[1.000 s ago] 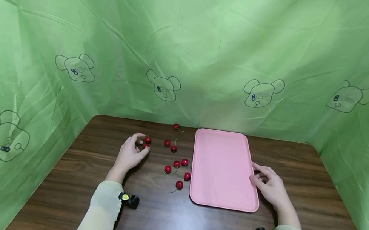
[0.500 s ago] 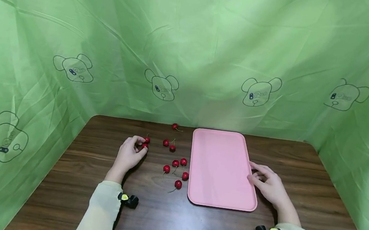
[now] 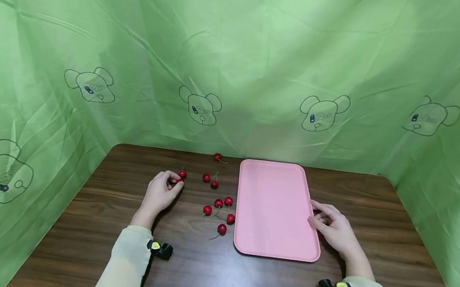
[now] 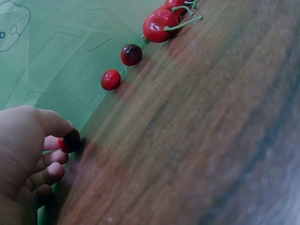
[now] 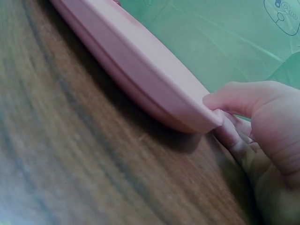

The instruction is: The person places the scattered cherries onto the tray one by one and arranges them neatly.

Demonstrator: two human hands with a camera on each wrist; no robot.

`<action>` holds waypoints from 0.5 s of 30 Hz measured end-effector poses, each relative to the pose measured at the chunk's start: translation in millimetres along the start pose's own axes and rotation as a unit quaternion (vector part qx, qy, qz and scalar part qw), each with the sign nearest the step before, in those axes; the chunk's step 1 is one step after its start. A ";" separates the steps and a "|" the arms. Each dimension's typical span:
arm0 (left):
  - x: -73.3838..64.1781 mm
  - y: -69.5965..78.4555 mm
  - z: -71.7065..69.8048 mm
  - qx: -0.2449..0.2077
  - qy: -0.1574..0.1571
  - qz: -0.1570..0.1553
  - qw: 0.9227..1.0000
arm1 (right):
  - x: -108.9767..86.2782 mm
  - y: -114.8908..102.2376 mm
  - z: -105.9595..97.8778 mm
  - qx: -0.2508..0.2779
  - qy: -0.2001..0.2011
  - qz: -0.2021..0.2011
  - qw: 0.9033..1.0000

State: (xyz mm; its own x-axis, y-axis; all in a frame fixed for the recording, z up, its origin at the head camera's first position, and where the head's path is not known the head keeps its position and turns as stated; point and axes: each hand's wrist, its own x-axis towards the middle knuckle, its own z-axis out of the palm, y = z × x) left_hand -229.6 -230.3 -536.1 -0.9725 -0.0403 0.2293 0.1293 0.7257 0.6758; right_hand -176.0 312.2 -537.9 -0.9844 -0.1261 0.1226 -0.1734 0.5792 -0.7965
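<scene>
My left hand (image 3: 159,196), at the left of the table, pinches a red cherry (image 4: 70,141) between thumb and fingertips, low over the wood. Just beyond those fingertips lies another cherry (image 3: 182,174) with its stem up. A pink rectangular tray (image 3: 277,215) with a raised rim lies right of the middle. My right hand (image 3: 337,231) grips its right edge. In the right wrist view the thumb (image 5: 225,97) lies over the rim, with fingers curled against the outside.
Between the left hand and the tray lie several stemmed cherries, including a near one (image 3: 222,229) and a pair with one cherry (image 3: 206,177) at the back. A lone cherry (image 3: 217,157) sits by the far table edge. Green cloth (image 3: 239,59) hangs behind and at both sides.
The left fingertips have come together on the cherry, which was visible between parted fingers before. The whole head view has shifted slightly; the right hand keeps its hold on the tray.
</scene>
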 end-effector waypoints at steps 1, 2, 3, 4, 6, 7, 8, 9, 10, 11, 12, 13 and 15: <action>0.1 0.0 -0.2 0.001 0.001 0.000 1.000 | 0.5 -0.1 0.1 0.002 0.000 -0.001 1.000; 0.1 0.1 -0.6 0.000 0.002 -0.001 1.000 | 1.0 -0.2 0.3 0.002 0.000 -0.003 1.000; 0.0 0.1 -0.8 0.000 0.002 -0.001 1.000 | 1.4 -0.2 0.5 0.002 -0.001 -0.004 1.000; -0.1 0.1 -1.0 -0.001 0.003 -0.001 1.000 | 1.8 -0.2 0.8 0.002 -0.001 -0.004 1.000; -0.4 0.1 -1.3 -0.001 0.000 -0.003 1.000 | 2.0 0.1 1.0 -0.003 -0.003 -0.004 1.000; -0.5 0.1 -1.2 0.000 -0.002 -0.004 1.000 | 1.9 0.2 1.1 -0.004 -0.004 -0.004 1.000; -0.6 -0.1 -1.1 0.000 -0.004 -0.005 1.000 | 1.7 0.3 1.1 -0.006 -0.004 -0.004 1.000; -0.7 -0.1 -0.9 0.000 -0.006 -0.005 1.000 | 1.5 0.4 1.1 -0.007 -0.003 -0.004 1.000; -0.8 0.1 -0.8 0.000 -0.008 -0.005 1.000 | 1.2 0.5 1.0 -0.008 -0.002 -0.004 1.000; -0.7 0.0 -0.5 0.001 -0.009 -0.004 1.000 | 0.8 0.4 0.9 -0.009 -0.001 -0.004 1.000; -0.7 0.1 -0.5 0.002 -0.009 -0.002 1.000 | 0.5 0.4 0.7 -0.009 0.000 -0.004 1.000; -0.7 0.2 -0.4 0.003 -0.009 0.000 1.000 | 0.2 0.1 0.6 -0.009 0.000 -0.004 1.000; -0.8 0.6 -0.4 0.001 -0.009 0.003 1.000 | -0.2 -0.3 0.4 -0.009 0.001 -0.004 1.000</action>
State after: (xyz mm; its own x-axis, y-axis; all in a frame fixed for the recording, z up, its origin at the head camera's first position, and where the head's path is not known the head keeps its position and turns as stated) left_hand -228.7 -230.1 -535.6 -0.9750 -0.0243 0.2208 0.1343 0.7270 0.6733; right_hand -175.7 311.8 -537.9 -0.9832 -0.1279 0.1300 -0.1809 0.5933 -0.7844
